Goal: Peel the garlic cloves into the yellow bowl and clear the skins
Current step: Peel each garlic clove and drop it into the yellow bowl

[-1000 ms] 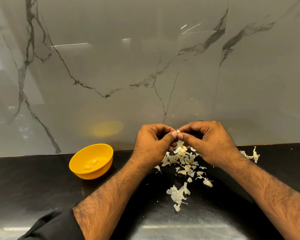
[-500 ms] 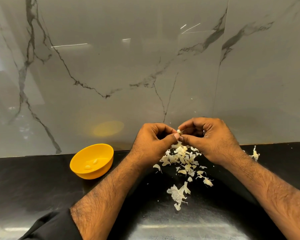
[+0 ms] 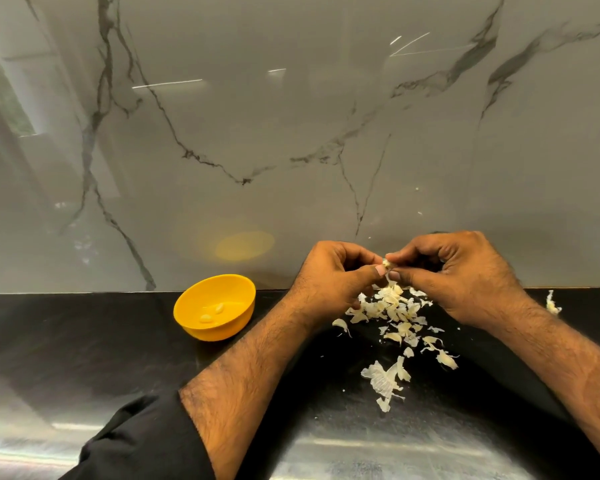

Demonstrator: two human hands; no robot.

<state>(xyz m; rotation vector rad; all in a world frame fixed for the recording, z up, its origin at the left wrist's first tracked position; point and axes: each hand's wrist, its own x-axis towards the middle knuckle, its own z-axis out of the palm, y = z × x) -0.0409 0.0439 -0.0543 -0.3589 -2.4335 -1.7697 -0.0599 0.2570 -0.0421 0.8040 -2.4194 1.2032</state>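
A small garlic clove [image 3: 386, 263] is pinched between my left hand [image 3: 329, 282] and my right hand [image 3: 465, 275], both raised just above the counter near the wall. Most of the clove is hidden by the fingertips. Below the hands lies a heap of pale garlic skins [image 3: 394, 310] on the black counter, trailing toward me to a larger papery piece [image 3: 383, 379]. To the left stands the yellow bowl [image 3: 234, 322], with two peeled cloves [image 3: 212, 313] inside it.
A grey marble wall [image 3: 291, 133] rises right behind the hands and the bowl. One stray scrap of skin [image 3: 553, 304] lies at the far right by the wall. The black counter [image 3: 84, 341] has a shiny front edge close to me.
Both hands have shifted slightly upward and kept working the clove between the fingertips. The bowl and the heap of skins look the same.
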